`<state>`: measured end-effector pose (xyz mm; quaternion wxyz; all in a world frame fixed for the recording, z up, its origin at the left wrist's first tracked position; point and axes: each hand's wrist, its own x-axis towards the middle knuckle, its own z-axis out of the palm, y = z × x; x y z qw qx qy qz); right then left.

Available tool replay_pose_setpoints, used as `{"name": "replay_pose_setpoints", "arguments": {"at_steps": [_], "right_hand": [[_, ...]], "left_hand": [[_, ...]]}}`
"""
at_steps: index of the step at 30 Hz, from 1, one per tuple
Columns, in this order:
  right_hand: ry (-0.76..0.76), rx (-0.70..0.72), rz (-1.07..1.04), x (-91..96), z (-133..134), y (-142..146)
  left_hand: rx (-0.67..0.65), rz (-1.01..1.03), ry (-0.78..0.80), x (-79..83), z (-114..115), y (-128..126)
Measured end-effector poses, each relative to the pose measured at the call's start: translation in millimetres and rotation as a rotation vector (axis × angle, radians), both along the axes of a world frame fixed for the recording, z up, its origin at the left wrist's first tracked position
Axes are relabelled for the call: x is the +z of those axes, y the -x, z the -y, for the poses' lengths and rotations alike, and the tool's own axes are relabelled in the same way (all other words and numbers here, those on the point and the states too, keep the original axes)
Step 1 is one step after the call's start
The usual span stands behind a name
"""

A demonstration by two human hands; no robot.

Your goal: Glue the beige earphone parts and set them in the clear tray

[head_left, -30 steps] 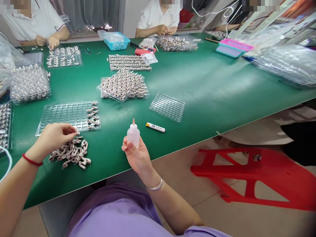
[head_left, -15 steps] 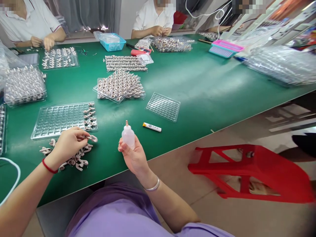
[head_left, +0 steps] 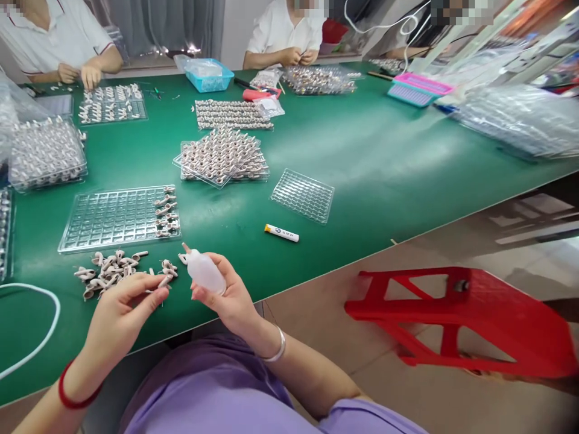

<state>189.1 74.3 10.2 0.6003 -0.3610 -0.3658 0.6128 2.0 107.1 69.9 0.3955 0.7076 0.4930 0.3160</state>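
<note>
My right hand is closed around a small translucent squeeze bottle, tilted so its nozzle points left. My left hand pinches one small pinkish-white part just left of the nozzle tip, above the table's near edge. A loose pile of the same parts lies on the green table just beyond my left hand. Behind the pile is a clear compartment tray with several parts seated along its right side.
A white tube and a small empty clear tray lie to the right. Stacked filled trays sit mid-table, more at far left. Other people work at the far side. A red plastic stool stands on the floor at right.
My left hand lifted a part from the pile and drew it toward me. My right hand tipped the bottle from upright to nozzle-left and moved it left toward the part.
</note>
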Motion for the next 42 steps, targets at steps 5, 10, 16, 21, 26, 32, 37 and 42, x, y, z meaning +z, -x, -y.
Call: {"name": "replay_pose_setpoints", "arguments": {"at_steps": [5, 10, 16, 21, 26, 32, 37, 42], "right_hand": [[-0.002, 0.13, -0.032, 5.2, 12, 11], [-0.052, 0.156, 0.033, 1.1, 18, 11], [-0.143, 0.057, 0.271, -5.5, 30, -1], [-0.358, 0.035, 0.574, -11.1, 38, -10], [-0.559, 0.011, 0.833, -10.8, 38, -10], [-0.596, 0.014, 0.881, -10.1, 38, -8], [-0.6, 0.027, 0.905, -12.8, 38, -9], [-0.582, 0.046, 0.911, -14.1, 39, -9]], "left_hand": [[0.053, 0.221, 0.279, -19.2, 38, 13], [0.05, 0.173, 0.112, -22.7, 54, 21], [0.12, -0.21, -0.484, -34.7, 64, 30], [0.082, -0.407, -0.617, -54.3, 71, 41], [0.088, -0.431, -0.602, -60.9, 73, 44], [0.093, -0.43, -0.602, -60.3, 72, 40], [0.102, -0.44, -0.587, -59.4, 73, 41], [0.098, -0.437, -0.562, -59.7, 74, 40]]}}
